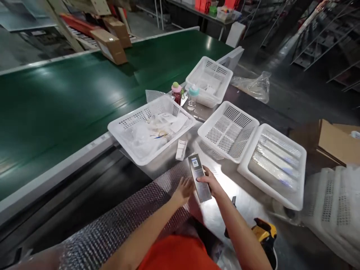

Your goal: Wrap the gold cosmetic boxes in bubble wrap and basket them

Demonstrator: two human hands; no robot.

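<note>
Warehouse floor (295,90) and shelving (317,41) surround a green conveyor belt (56,93), which runs diagonally across the upper left and carries cardboard boxes (111,47). Alongside stands a metal table (225,180); bubble wrap (129,204) stretches over its near left part. Four white plastic baskets (229,129) occupy the far and right portions: the left basket (125,142) contains clear bags (143,135), the rightmost (302,180) a row of film-wrapped packs (278,157). A yellow-and-black object (266,228), apparently a tape dispenser, lies at the lower right. Centrally, a slim silver box (203,191) is held at the inner edge of the bubble wrap; the right hand (210,180) grasps it, thumb across the upper face. The left hand (184,190), fingers spread and gripping nothing visible, lies just beside it; contact with the wrap cannot be determined. Smallest is a white carton (181,150), just beyond the silver box. Possible faults: a loosened one-handed grip could let the smooth-looking box slip; a careless forward swing could knock the carton; wrap sliding on the bare metal could lie askew.
</note>
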